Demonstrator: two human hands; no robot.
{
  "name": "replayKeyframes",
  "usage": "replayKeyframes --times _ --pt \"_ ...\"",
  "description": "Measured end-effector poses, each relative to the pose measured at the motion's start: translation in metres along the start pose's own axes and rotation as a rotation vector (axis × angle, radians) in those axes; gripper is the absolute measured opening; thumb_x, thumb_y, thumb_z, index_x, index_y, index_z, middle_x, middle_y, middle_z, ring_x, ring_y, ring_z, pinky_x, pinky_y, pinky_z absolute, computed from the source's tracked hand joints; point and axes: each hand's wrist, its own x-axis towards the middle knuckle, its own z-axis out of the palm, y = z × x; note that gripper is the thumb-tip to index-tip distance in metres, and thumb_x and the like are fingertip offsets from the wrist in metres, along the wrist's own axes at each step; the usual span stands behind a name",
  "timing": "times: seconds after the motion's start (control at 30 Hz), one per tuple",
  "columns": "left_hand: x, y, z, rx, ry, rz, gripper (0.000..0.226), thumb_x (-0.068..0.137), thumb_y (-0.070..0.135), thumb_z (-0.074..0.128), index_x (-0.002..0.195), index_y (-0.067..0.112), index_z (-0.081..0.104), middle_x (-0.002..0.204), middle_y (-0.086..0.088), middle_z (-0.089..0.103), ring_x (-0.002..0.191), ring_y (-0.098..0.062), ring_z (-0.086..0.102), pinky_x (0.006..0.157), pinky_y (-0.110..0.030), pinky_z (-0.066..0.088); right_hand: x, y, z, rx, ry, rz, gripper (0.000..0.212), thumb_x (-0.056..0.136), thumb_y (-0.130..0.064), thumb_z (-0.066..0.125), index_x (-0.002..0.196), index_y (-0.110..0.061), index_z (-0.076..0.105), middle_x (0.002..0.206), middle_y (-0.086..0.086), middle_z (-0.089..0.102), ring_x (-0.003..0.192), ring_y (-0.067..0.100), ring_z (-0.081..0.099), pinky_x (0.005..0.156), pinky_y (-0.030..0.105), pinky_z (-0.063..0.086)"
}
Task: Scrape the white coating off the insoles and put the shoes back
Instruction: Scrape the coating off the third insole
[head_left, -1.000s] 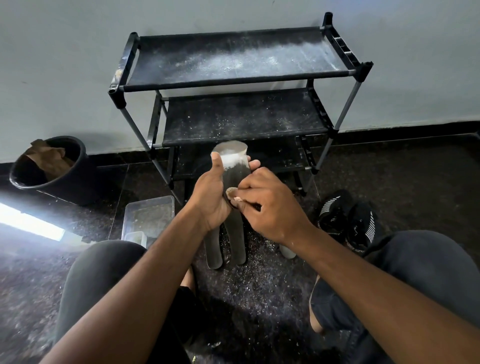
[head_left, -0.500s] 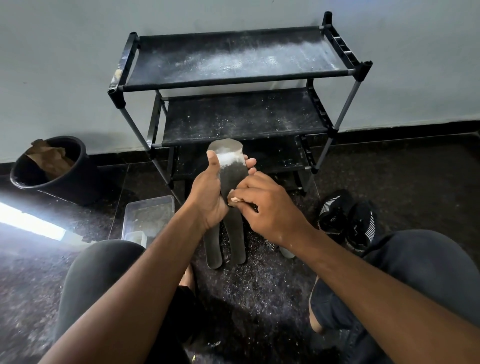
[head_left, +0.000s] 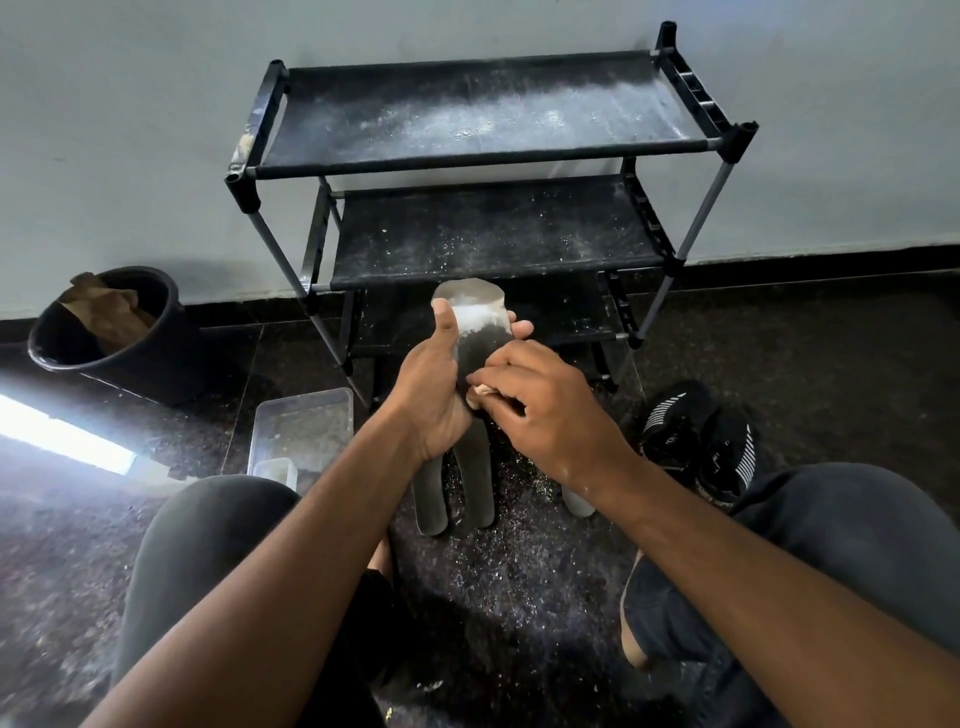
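Dark speckled floor, grey wall, dusty black rack, bin

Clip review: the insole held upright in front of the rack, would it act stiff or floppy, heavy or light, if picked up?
The insole probably bends easily: it is a thin flat sheet, though it holds its shape above the left hand gripping it. Likely light, since one hand holds it up while the right hand works on it. The white coating near its top may feel powdery.
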Motion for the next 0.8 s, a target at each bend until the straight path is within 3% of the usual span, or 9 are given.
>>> replayKeyframes --times 0.07,0.13,0.2,0.33,0.5,0.57,0.7,0.8 --pt "-0.001 0.002 0.000 -0.019 -0.008 0.002 0.083 0.105 0.062 0.020 0.144 -0.003 0.052 0.130 -0.017 0.068 0.108 -0.025 0.073 0.095 -0.037 0.059 -0.001 -0.002 -0.001 0.042 0.032 0.063 0.024 0.085 -0.006 0.075 0.108 -0.002 0.071 0.101 0.006 0.064 0.096 0.014 0.061 0.091 0.020 0.048" --pt "-0.002 0.004 0.000 -0.027 -0.014 0.008 0.083 0.105 0.062 0.019 0.146 -0.002 0.050 0.131 -0.017 0.067 0.102 -0.023 0.074 0.085 -0.029 0.060 -0.001 -0.005 -0.004 0.092 0.089 0.124 0.025 0.083 -0.003 0.077 0.106 -0.002 0.069 0.102 0.005 0.063 0.093 0.009 0.060 0.091 0.016 0.048" --pt "-0.002 0.003 0.001 0.008 -0.011 0.025 0.082 0.106 0.061 0.017 0.144 -0.002 0.053 0.124 -0.014 0.071 0.098 -0.021 0.074 0.077 -0.027 0.061 -0.003 -0.006 -0.003 0.082 0.115 0.107 0.018 0.084 -0.003 0.075 0.101 0.000 0.071 0.099 0.007 0.066 0.091 0.014 0.063 0.091 0.026 0.052" --pt "0.000 0.003 0.001 0.010 0.034 0.045 0.080 0.106 0.061 0.018 0.138 0.000 0.057 0.121 -0.013 0.074 0.100 -0.021 0.075 0.083 -0.031 0.063 -0.006 -0.005 0.006 -0.049 -0.029 0.000 0.033 0.093 -0.015 0.066 0.119 0.004 0.067 0.113 0.011 0.068 0.108 0.025 0.059 0.108 0.046 0.042" --pt "0.002 0.002 -0.002 0.043 0.062 0.035 0.081 0.105 0.064 0.018 0.136 0.003 0.060 0.125 -0.011 0.073 0.109 -0.026 0.073 0.097 -0.038 0.060 -0.007 0.002 0.011 -0.168 -0.202 -0.057 0.032 0.098 -0.004 0.055 0.129 0.003 0.061 0.129 0.013 0.053 0.117 0.027 0.047 0.098 0.038 0.049" --pt "0.001 0.003 -0.001 0.063 0.069 0.030 0.081 0.105 0.065 0.018 0.137 0.004 0.060 0.127 -0.010 0.073 0.112 -0.027 0.072 0.101 -0.042 0.058 -0.005 0.002 0.011 -0.099 -0.194 -0.037 0.026 0.099 -0.005 0.055 0.121 0.001 0.067 0.122 0.011 0.055 0.110 0.025 0.049 0.091 0.035 0.052" --pt "0.003 0.007 -0.005 -0.022 0.072 0.053 0.080 0.105 0.064 0.019 0.137 0.001 0.057 0.120 -0.011 0.073 0.103 -0.023 0.072 0.086 -0.036 0.062 -0.002 0.003 0.003 -0.041 -0.136 -0.056 0.020 0.095 -0.009 0.059 0.103 -0.001 0.076 0.088 0.007 0.063 0.089 0.022 0.058 0.083 0.033 0.053" --pt "0.002 0.006 -0.004 -0.007 0.083 0.060 0.079 0.105 0.063 0.019 0.133 0.001 0.059 0.118 -0.012 0.073 0.099 -0.022 0.073 0.085 -0.034 0.061 -0.003 0.001 0.000 -0.066 -0.122 -0.064 0.017 0.090 -0.003 0.066 0.105 0.001 0.073 0.087 0.009 0.066 0.088 0.025 0.060 0.080 0.040 0.054"
